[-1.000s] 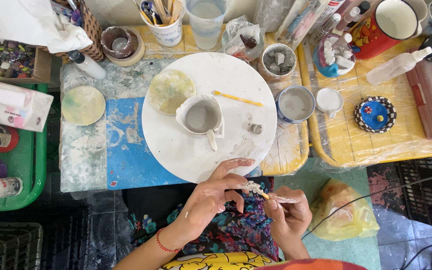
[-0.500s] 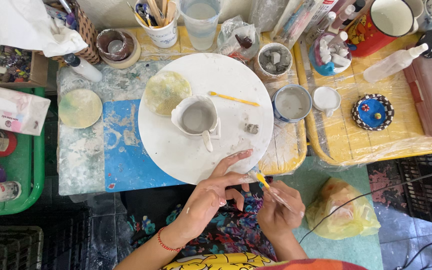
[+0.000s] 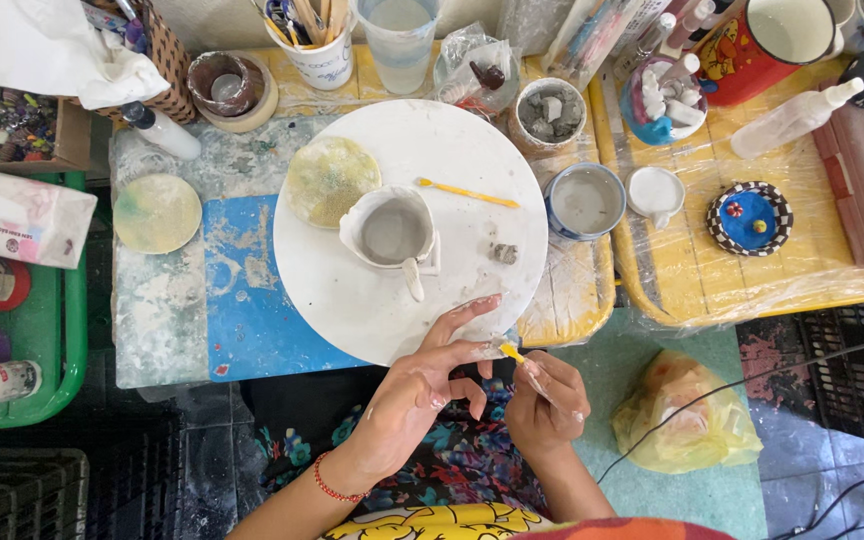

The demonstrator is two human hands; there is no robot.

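At the far left, a green tray (image 3: 70, 330) is seen with tubes lying in it, and a tissue box (image 3: 17, 215) is propped on its far edge. Beside it, a spattered blue and white mat (image 3: 177, 300) is laid on the table, with a round greenish sponge (image 3: 157, 213) resting on it. Towards the middle, a white round board (image 3: 352, 290) is set, on which a grey clay cup (image 3: 392, 232) stands with a small handle piece just at its near side; a yellow tool (image 3: 467, 192) and a small lump of clay (image 3: 504, 254) lie to its right on the board.

At the near edge of the board, the left hand (image 3: 422, 395) is held with its fingers spread and only lightly curled, and a small pale piece (image 3: 498, 347) seems to be pinched at its fingertips. The right hand (image 3: 547, 405) is closed around a thin yellow-tipped tool (image 3: 514, 354), whose tip is brought to that piece.

Judging from this, the cup body is already formed, while the small piece is being worked in the hands and is not joined to anything.

Further right, a bowl of grey slip (image 3: 584, 200) and a small white dish (image 3: 654, 192) are placed, then a yellow table (image 3: 832, 270) under plastic wrap with a chequered blue dish (image 3: 749, 218).
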